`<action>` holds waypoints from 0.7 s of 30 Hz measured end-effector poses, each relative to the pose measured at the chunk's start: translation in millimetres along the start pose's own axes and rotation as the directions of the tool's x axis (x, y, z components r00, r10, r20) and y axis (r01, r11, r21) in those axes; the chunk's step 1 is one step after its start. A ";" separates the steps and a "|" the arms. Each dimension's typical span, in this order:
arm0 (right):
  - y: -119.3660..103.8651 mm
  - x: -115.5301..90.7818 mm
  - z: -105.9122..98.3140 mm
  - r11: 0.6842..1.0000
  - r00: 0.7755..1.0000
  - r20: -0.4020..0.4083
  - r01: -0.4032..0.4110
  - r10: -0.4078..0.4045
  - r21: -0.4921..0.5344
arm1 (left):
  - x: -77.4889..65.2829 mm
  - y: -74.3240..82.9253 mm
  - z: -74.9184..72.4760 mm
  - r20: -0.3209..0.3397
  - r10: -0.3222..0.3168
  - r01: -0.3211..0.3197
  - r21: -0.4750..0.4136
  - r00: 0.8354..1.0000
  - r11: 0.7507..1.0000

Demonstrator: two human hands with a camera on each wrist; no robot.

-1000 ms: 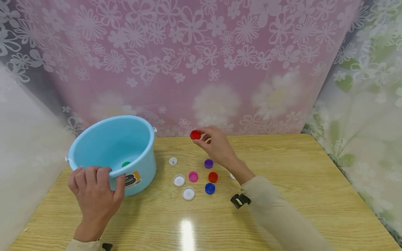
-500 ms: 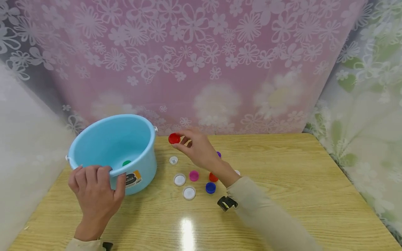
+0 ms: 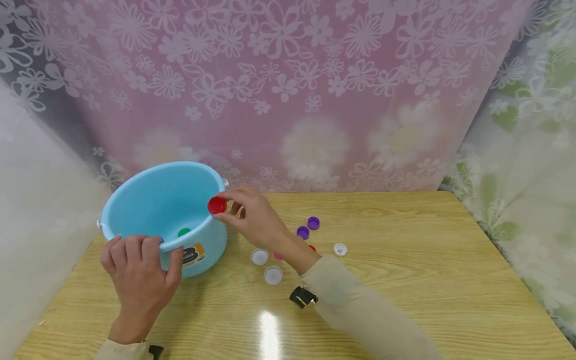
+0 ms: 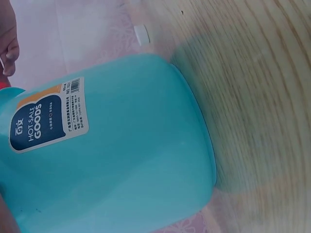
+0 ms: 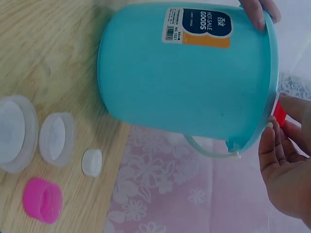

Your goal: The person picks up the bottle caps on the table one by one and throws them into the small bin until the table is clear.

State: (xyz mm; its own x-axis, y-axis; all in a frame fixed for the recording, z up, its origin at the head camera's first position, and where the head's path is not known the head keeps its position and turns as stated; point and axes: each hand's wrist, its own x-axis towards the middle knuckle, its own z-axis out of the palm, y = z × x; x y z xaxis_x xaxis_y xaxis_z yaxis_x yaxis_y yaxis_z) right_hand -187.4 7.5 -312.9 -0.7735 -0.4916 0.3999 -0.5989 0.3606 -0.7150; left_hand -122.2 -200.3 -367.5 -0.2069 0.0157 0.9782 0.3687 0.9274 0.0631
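The light blue bucket stands at the left of the table in the head view. My left hand grips its near rim, thumb outside above the label. At the bucket's right rim, my right hand pinches a red bottle cap between thumb and fingers. From the right wrist, this red cap shows beside the rim, partly hidden by fingers. Inside the bucket lies a green cap, partly covered by the near rim.
Loose on the wooden table lie two purple caps, clear-rimmed white lids, and a white cap. A pink cap and another red cap are partly behind my right arm. Behind hangs a pink flowered curtain.
My right hand has moved left with the red cap, from above the table's back edge to the bucket's rim. The left hand has kept its grip on the bucket.
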 end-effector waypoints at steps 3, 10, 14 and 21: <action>-3.3 0.5 3.1 1.000 1.000 0.005 0.010 -0.010 0.004 | -0.6 0.3 0.1 0.005 0.007 -0.007 0.001 1.000 1.000; -9.8 5.9 10.4 0.997 0.997 -0.007 0.074 -0.074 -0.023 | -2.2 -0.6 3.0 -0.002 0.017 -0.017 0.004 1.000 1.000; -14.4 8.4 14.9 0.996 0.999 -0.005 0.053 -0.053 -0.075 | -4.2 -1.6 4.5 -0.011 0.020 -0.020 0.006 1.000 1.000; -21.0 9.5 17.5 0.990 1.000 0.017 0.011 -0.008 -0.141 | -4.8 -2.1 5.0 -0.009 0.016 -0.016 0.005 1.000 1.000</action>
State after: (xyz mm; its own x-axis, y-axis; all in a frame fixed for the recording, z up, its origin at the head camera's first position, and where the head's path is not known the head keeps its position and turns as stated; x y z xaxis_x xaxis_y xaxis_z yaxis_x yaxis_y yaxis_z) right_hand -178.6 -18.6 -304.1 -0.7647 -0.5084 0.3959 -0.6306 0.4638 -0.6223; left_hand -126.5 -200.5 -373.3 -0.1922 0.0274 0.9810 0.3672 0.9290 0.0460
